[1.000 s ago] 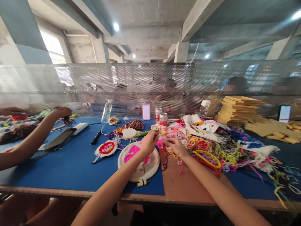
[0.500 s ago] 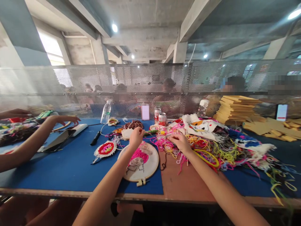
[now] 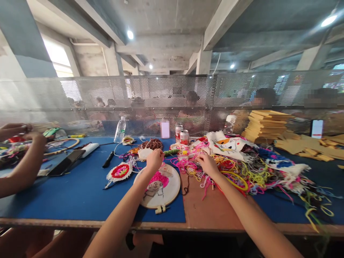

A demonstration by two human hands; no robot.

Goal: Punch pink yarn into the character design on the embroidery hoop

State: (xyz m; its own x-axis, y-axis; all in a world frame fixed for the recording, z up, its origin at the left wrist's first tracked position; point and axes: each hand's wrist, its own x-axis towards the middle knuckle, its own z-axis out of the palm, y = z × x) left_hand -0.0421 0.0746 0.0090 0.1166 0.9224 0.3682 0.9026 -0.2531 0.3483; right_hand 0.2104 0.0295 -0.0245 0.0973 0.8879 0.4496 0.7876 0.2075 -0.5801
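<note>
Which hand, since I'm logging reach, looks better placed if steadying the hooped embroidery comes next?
Probably the left hand: it is by the far edge of the hooped embroidery, its forearm crossing above. The right hand is farther away, at the yarn pile.

Soft fibre against hard shine.
On my feed, the hooped white cloth (image 3: 170,189) looks matt, its pink stitching (image 3: 161,178) rough and tufted; the yarn heap (image 3: 248,175) looks fuzzy. I see glossy metal cans (image 3: 184,137), a clear, shiny plastic bottle (image 3: 119,129), a perforated metal partition (image 3: 150,87) and a smooth, matt blue tabletop (image 3: 77,193). The tan stack (image 3: 264,127) looks papery and dull.
</note>
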